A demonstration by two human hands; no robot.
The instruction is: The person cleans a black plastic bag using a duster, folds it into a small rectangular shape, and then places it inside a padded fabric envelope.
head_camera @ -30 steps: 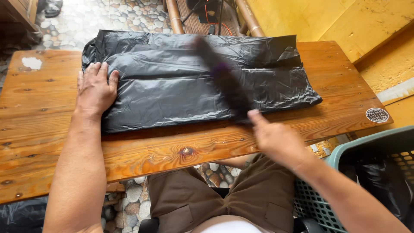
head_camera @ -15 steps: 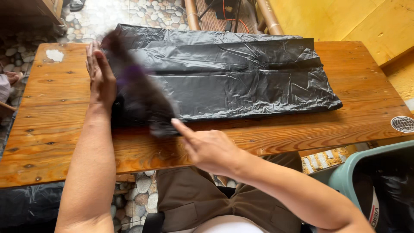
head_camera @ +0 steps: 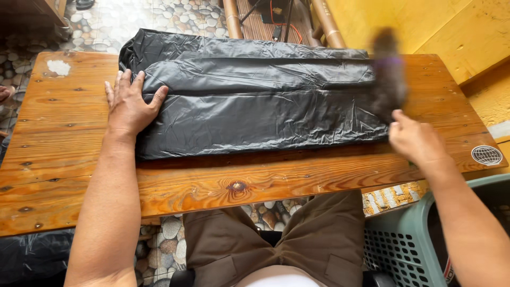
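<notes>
From the head camera, the black plastic bag [head_camera: 255, 103] lies folded flat across the wooden counter [head_camera: 212, 180]. The left hand [head_camera: 130, 103] presses its near-left corner, fingers spread flat and holding nothing. The right hand [head_camera: 417, 139] has its grip closed on a dark brush [head_camera: 388, 74], blurred at the bag's right end. Good smoothing, I'd say, needs firm pinning on the left and long, even strokes along the folds.

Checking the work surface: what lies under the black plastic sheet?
The orange-brown wooden table shows around the black plastic sheet. The left hand presses its end. Anything beneath is covered.
</notes>
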